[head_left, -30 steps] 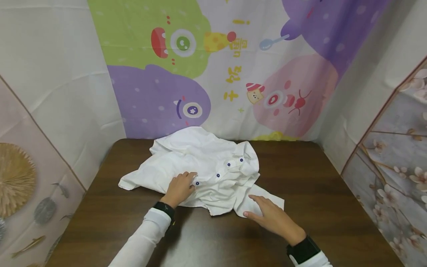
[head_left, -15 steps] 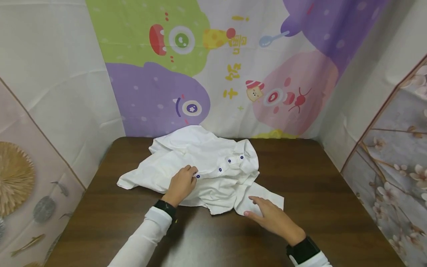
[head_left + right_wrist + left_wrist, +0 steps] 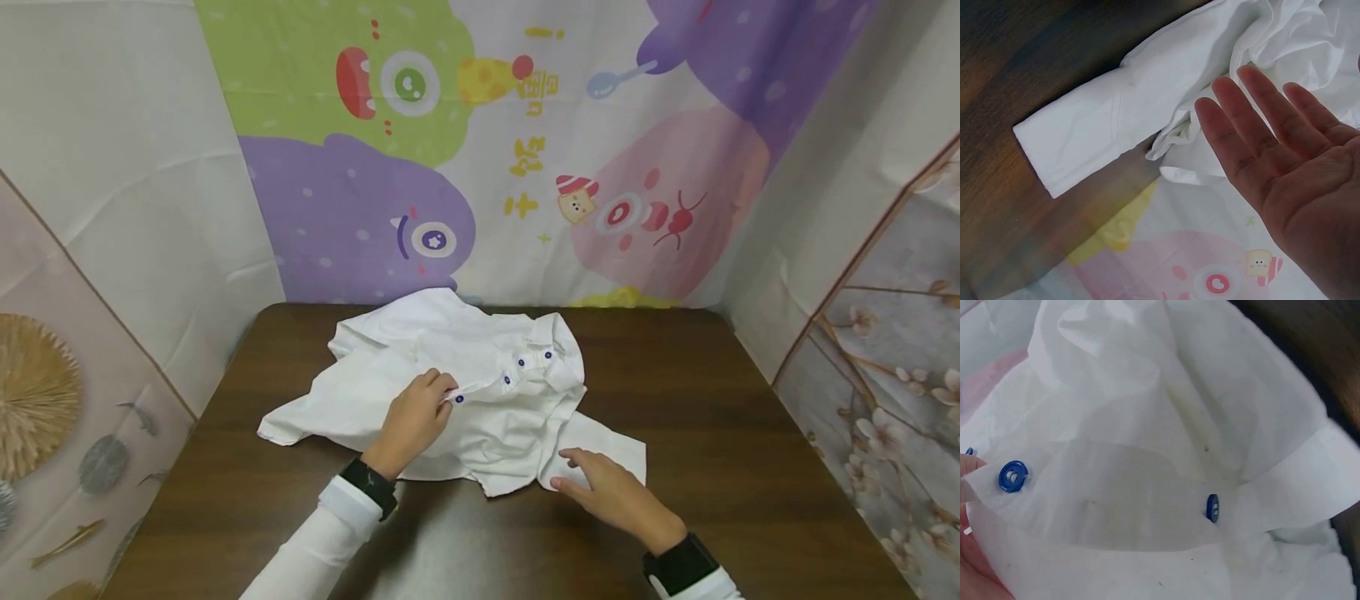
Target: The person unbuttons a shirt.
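White button-up shirt [image 3: 397, 383]: lies rumpled on the dark wooden table [image 3: 480, 554], mostly left of the table's centre line, one fold reaching the table's far edge. Collar [image 3: 573, 360] lies right of the table's centre line; a sleeve [image 3: 611, 442] extends toward the table's right side.

Left hand [image 3: 412, 421]: above the table, left of its centre. Thumb and finger pinch the edge of the front placket [image 3: 1129, 500] just beside a blue button [image 3: 460, 399]; three more blue buttons show along the line toward the collar.

Right hand [image 3: 618, 496]: over the table's right half, near the sleeve. Four fingers straight and slightly spread, thumb apart, holding nothing; cannot tell whether the hand touches cloth.

Each wrist: black band [image 3: 682, 567].

Behind the table: cartoon-monster backdrop [image 3: 367, 212]. Right of the table: blossom-print panel [image 3: 892, 417].
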The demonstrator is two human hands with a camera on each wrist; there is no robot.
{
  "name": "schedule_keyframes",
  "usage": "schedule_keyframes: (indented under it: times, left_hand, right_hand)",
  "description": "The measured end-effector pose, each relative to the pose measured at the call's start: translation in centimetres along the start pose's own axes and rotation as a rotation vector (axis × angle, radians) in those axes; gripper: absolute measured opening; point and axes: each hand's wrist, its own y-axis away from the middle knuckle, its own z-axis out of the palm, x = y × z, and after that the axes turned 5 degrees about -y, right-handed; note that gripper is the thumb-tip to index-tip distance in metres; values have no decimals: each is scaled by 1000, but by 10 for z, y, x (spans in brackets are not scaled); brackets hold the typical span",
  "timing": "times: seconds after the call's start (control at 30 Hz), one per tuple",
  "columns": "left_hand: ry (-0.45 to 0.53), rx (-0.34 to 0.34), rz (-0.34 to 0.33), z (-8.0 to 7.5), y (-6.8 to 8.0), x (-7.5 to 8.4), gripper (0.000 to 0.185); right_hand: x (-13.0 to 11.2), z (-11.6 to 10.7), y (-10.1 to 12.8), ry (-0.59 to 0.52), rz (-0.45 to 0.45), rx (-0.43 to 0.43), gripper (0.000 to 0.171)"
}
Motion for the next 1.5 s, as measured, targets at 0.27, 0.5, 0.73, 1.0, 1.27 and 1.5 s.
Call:
schedule_keyframes:
  times: [0.27,0.5,0.73,1.0,1.27,1.5]
  left_hand:
    - [2,-85,136,-7,19,12,16]
    - [-5,-186,198,-6,38,20,19]
    - [-26,-247,243,8,59,20,19]
    - [-69,-241,268,29,77,17,19]
    - [-95,-313,254,31,82,22,18]
    - [-49,-404,216,29,79,28,21]
  right_hand:
    - [2,-1,0,1,28,-17,46]
    - [4,-4,-1,-2,14,-17,43]
    - [5,-3,-3,13,1,-2,38]
    - [15,-3,-17,-48,33,28,37]
    - [40,-13,-56,-178,106,198,49]
    - [61,-20,-78,-222,130,240,46]
